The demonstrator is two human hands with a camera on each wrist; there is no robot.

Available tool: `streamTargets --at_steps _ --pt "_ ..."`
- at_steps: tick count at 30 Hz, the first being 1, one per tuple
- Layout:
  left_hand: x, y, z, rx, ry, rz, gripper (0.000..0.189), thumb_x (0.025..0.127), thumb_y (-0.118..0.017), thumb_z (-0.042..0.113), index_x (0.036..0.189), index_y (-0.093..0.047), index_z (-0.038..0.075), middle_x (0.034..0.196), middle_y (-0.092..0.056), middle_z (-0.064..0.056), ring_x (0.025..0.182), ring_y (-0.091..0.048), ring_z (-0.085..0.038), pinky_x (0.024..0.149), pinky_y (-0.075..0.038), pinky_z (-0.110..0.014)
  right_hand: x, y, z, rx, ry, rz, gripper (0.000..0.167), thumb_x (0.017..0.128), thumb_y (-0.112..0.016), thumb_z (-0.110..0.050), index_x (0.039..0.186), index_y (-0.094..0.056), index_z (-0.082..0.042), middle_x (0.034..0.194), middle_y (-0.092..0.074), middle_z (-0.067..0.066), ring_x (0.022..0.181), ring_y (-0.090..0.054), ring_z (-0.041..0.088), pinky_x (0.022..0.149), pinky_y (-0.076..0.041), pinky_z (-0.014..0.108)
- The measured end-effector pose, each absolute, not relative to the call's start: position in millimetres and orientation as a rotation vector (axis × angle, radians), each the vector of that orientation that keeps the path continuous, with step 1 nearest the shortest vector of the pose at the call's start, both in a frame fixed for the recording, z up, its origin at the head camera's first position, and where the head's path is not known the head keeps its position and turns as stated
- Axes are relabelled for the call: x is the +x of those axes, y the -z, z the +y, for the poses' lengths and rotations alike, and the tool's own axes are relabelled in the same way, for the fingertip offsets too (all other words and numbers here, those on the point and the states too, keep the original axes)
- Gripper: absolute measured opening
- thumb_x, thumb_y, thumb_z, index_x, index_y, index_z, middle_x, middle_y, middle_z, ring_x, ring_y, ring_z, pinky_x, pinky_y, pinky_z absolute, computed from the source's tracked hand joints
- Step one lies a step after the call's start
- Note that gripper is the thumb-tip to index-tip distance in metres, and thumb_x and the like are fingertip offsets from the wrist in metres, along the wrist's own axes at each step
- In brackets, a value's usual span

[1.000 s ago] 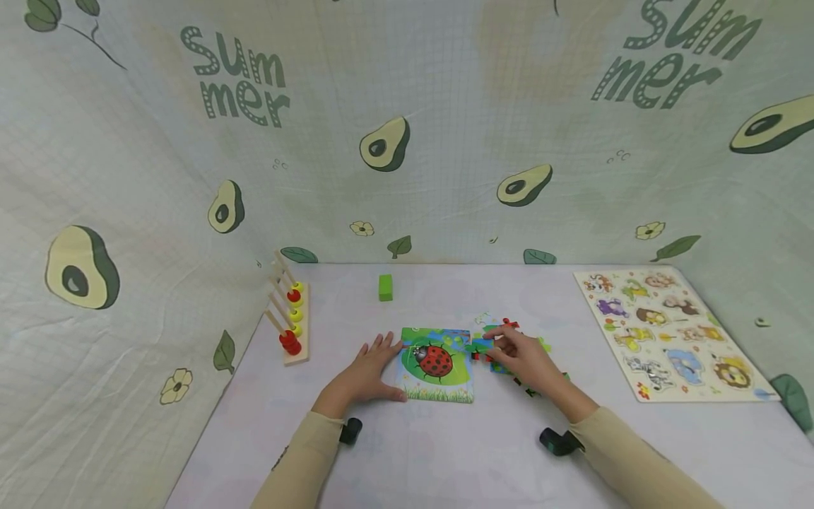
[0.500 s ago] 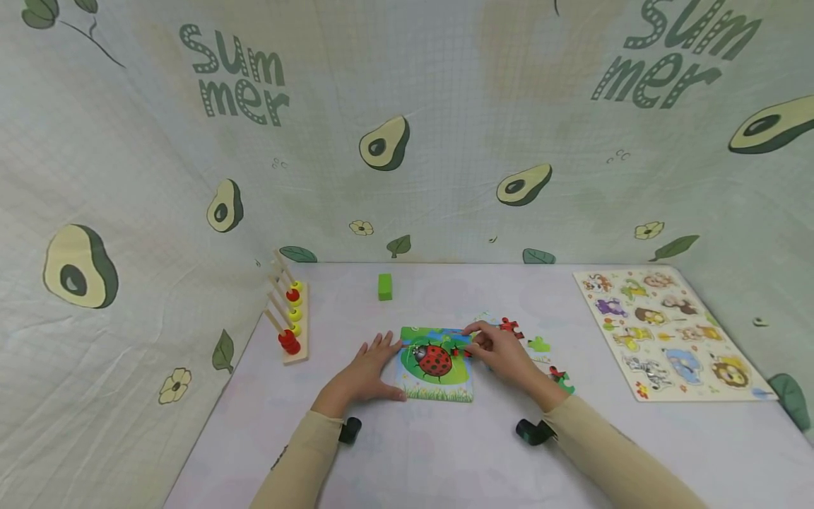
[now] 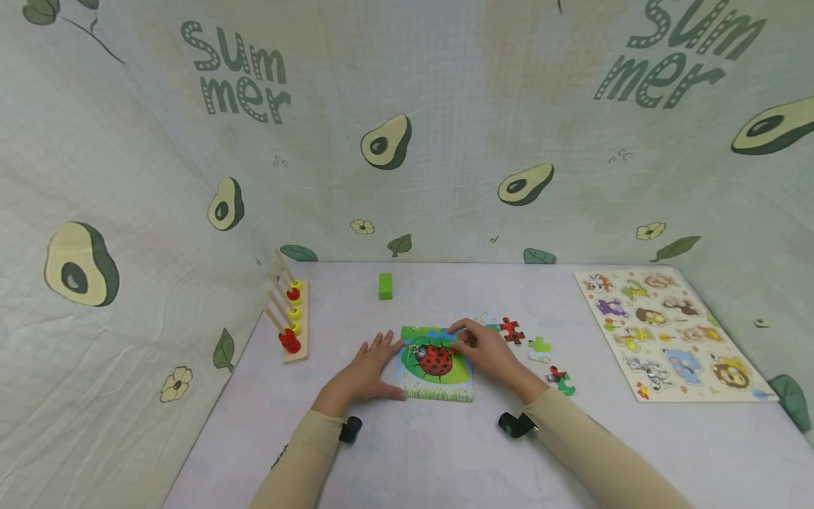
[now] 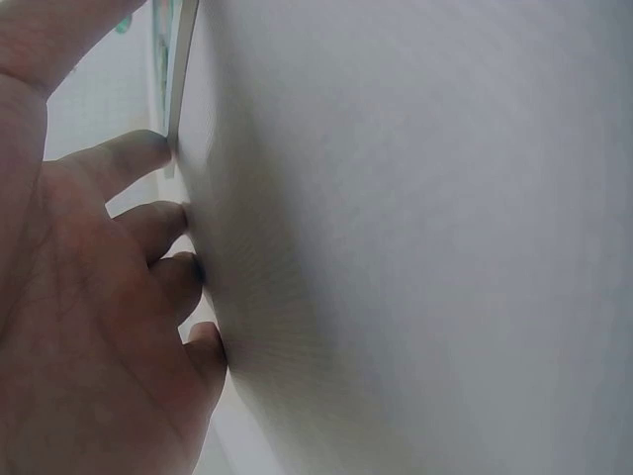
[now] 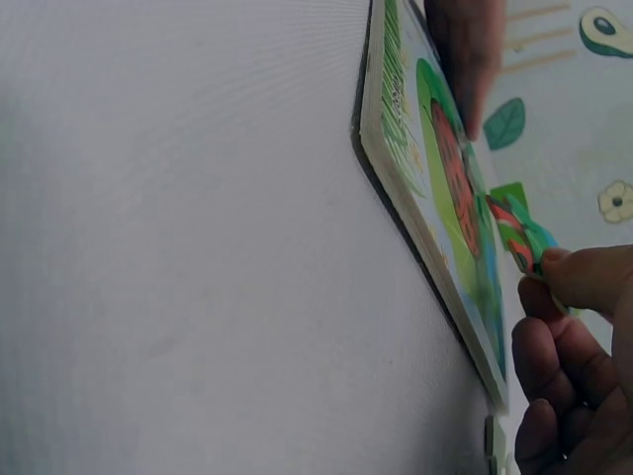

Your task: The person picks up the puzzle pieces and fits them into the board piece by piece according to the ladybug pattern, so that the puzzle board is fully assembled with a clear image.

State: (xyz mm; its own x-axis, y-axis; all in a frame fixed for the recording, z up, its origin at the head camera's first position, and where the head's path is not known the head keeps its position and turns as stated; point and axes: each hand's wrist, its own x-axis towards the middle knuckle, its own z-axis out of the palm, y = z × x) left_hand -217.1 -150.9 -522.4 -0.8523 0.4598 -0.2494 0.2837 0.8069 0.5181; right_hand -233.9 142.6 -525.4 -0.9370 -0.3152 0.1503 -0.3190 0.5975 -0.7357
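Note:
A square ladybug puzzle board (image 3: pixel 439 391) lies flat on the table before me. My left hand (image 3: pixel 364 373) rests at its left side, fingers spread, with the thumb and a fingertip against the edge; in the left wrist view the other fingertips touch the tabletop. Over the board's upper right part, my right hand (image 3: pixel 488 353) pinches a jigsaw piece (image 5: pixel 521 235) between thumb and index finger. That piece is green, blue and red and is held tilted above the board in the right wrist view. In the head view the fingers mostly hide it.
Loose jigsaw pieces lie right of the board, among them a red one (image 3: pixel 511 331), a green one (image 3: pixel 540 346) and a red-green one (image 3: pixel 561 380). A bead stacker (image 3: pixel 296 353) stands left, a green block (image 3: pixel 385 286) behind, an animal peg puzzle (image 3: pixel 677 339) right.
My right hand has carried the jigsaw piece leftward from the loose pieces to above the board, uncovering several pieces on the right. The left hand has stayed in place.

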Motion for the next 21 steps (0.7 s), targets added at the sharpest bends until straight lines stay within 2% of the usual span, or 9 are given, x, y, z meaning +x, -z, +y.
streamTargets --at_steps 21 --pt "-219 526 -152 0.577 -0.657 2.632 0.109 0.075 -0.086 0.054 0.162 -0.03 0.018 0.17 -0.011 -0.009 0.157 -0.001 -0.028 0.127 -0.002 -0.05 -248 530 116 0.548 -1.267 -2.844 0.023 0.094 -0.075 -0.019 0.116 -0.07 -0.014 0.081 -0.059 -0.006 0.07 -0.051 0.011 0.065 -0.044 0.029"
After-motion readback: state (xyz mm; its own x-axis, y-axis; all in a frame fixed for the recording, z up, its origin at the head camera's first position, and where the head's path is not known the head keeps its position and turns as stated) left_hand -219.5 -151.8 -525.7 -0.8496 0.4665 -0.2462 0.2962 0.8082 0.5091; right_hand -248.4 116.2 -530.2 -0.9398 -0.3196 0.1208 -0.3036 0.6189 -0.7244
